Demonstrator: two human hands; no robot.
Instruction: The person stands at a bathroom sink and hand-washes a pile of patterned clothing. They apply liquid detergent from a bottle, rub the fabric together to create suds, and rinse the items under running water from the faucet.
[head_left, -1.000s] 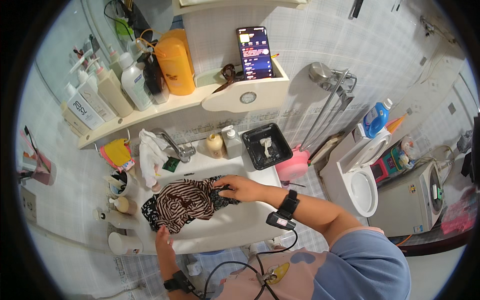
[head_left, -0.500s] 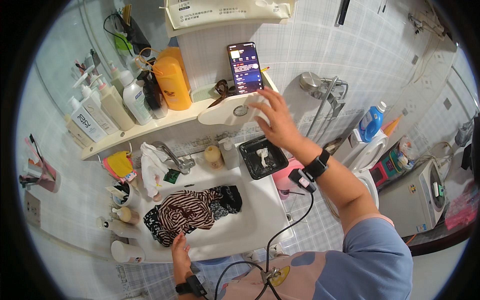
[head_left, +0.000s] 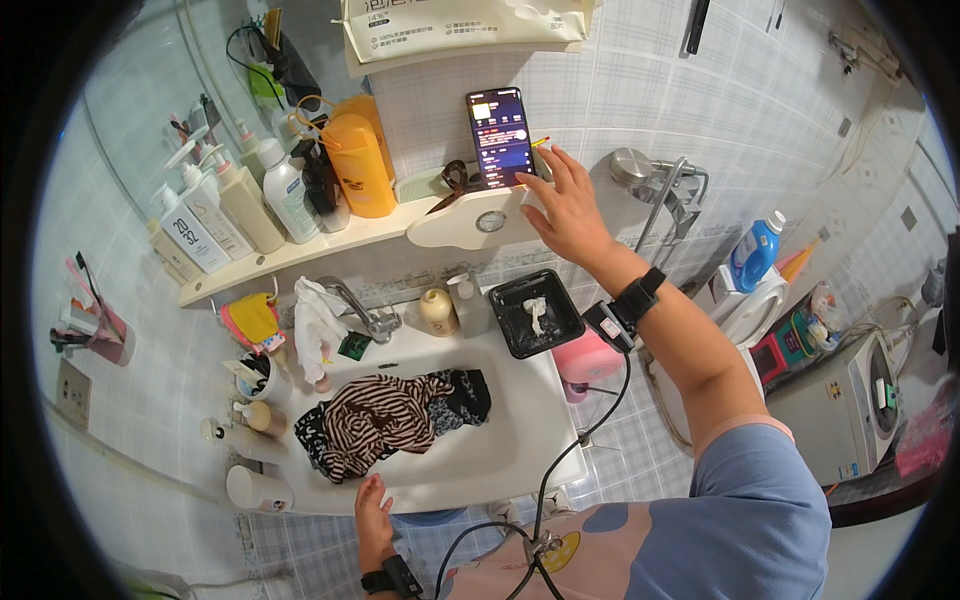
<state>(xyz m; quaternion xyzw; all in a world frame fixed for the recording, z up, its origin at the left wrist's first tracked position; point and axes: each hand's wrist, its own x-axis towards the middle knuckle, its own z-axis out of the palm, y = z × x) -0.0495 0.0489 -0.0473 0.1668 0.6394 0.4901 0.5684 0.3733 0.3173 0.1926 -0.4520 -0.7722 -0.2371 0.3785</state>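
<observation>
My right hand reaches up to a phone standing on the shelf, its screen lit. The fingers are spread, with one fingertip at the screen's lower right corner; I cannot tell whether it touches. My left hand hovers by the sink's front edge, fingers loosely apart and nothing visible in it. Just beyond it, a brown-and-black striped garment lies bunched in the white sink. A dark patterned cloth lies against its right side.
Several bottles, including a yellow one, line the shelf. A faucet, a soap bottle and a black tray occupy the sink's back rim. A blue detergent bottle stands at right. A black cable hangs from my right wrist.
My right hand has moved up, bringing its fingers nearer the phone's lower right corner. My left hand has drawn slightly back from the striped garment. The whole view has shifted a little.
</observation>
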